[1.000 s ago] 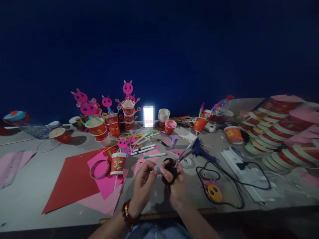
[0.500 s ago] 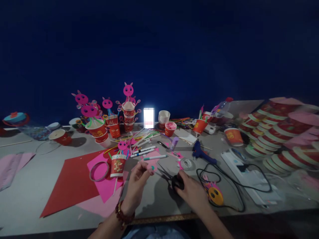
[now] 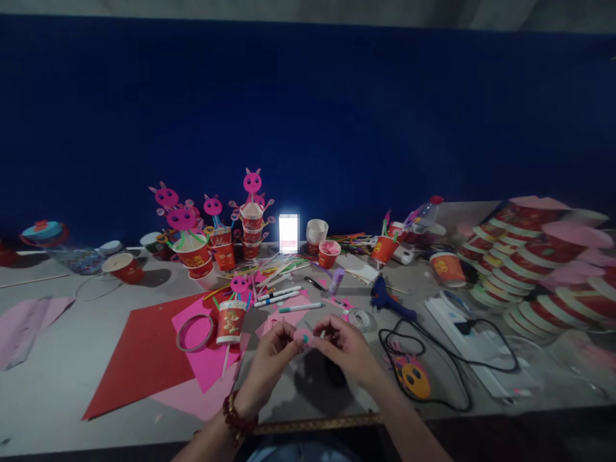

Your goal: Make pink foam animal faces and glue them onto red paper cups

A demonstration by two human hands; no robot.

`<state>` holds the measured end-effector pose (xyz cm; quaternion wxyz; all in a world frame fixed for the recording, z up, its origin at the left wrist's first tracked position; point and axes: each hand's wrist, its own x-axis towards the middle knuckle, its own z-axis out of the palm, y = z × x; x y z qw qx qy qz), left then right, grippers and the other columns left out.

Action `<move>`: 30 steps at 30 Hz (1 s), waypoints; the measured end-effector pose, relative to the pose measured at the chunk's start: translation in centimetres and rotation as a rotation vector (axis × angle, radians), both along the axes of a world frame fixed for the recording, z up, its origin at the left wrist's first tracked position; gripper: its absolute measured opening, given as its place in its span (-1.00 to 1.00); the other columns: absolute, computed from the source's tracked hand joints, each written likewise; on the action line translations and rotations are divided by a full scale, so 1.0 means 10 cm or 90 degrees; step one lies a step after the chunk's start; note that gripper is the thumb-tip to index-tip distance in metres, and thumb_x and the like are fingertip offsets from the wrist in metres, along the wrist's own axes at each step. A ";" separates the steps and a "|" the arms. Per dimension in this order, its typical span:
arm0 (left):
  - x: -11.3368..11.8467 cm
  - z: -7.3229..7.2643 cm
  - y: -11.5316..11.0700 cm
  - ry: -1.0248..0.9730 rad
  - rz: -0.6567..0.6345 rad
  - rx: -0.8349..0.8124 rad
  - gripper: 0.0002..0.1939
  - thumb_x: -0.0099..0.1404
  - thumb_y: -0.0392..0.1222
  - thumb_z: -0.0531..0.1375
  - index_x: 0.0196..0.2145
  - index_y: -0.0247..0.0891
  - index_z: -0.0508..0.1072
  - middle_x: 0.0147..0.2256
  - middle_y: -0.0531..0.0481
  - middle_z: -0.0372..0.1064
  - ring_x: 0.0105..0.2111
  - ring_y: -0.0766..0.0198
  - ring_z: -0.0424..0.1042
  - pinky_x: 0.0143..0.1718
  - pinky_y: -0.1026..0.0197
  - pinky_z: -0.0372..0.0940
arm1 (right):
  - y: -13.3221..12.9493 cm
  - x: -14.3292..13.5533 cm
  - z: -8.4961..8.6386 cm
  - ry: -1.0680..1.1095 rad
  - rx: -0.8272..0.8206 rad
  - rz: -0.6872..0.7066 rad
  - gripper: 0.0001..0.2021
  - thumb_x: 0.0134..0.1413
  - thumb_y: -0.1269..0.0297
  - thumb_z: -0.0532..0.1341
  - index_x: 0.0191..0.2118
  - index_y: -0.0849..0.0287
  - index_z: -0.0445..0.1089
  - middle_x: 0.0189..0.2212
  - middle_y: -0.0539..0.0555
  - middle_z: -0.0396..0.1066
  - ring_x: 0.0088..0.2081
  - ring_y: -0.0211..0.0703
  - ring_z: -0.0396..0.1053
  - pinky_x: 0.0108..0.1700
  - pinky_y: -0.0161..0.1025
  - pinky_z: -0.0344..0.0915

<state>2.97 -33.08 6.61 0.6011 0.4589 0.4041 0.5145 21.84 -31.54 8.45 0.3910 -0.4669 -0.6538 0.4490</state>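
Only got the head view here. The left hand (image 3: pixel 267 360) and right hand (image 3: pixel 350 353) are close together over the near middle of the table (image 3: pixel 52 398), each with a narrow fingertip pinch on a small pink paper disc (image 3: pixel 301 337) that has a teal patch (image 3: pixel 305 339) on it. So the disc is up between the hands, off the tabletop.

My worry is the paper: if the two pinches pull unevenly, it could crease or rip. A fingertip rubbing that patch might smear or lift it too, though I can't tell if it's ink or stuck on.

The black-handled scissors (image 3: pixel 335 371) lie mostly hidden under the right hand, so dropping it without looking could mean a poke or a knock. The blue glue gun (image 3: pixel 382 296) is farther off to the right; can't tell if it's hot, but a sleepy elbow could find out. Printed red paper cup (image 3: pixel 230 321) on the left looks tippable if the left arm swings wide.
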 end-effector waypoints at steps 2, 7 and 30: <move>-0.01 0.00 -0.02 -0.007 -0.001 -0.005 -0.73 0.20 -0.02 0.34 -0.42 -0.27 0.42 -0.45 0.08 0.33 -0.40 0.31 0.30 -0.31 0.27 0.21 | -0.01 -0.13 -0.04 0.095 -0.031 -0.007 -0.86 0.04 0.20 0.33 -0.41 0.14 0.43 -0.54 -0.08 0.36 -0.53 -0.27 0.25 -0.50 -0.36 0.15; -0.09 -0.02 -0.09 -0.022 0.028 -0.051 -0.74 0.19 -0.04 0.33 -0.41 -0.24 0.39 -0.48 0.10 0.32 -0.42 0.31 0.33 -0.30 0.26 0.22 | -0.09 -0.22 -0.17 0.309 -0.171 -0.110 -0.71 -0.10 0.07 0.42 -0.46 0.15 0.38 -0.66 -0.16 0.25 -0.65 -0.36 0.13 -0.62 -0.41 0.08; -0.33 -0.41 -0.27 0.858 0.008 0.414 -0.86 0.34 -0.38 0.07 -0.32 -0.22 0.38 -0.30 -0.09 0.39 -0.21 0.04 0.36 -0.12 0.00 0.20 | -0.52 -0.18 -0.72 -0.279 0.265 -0.106 -0.76 0.08 0.52 0.11 -0.29 0.08 0.48 -0.28 0.14 0.49 -0.18 0.05 0.37 -0.06 -0.06 0.28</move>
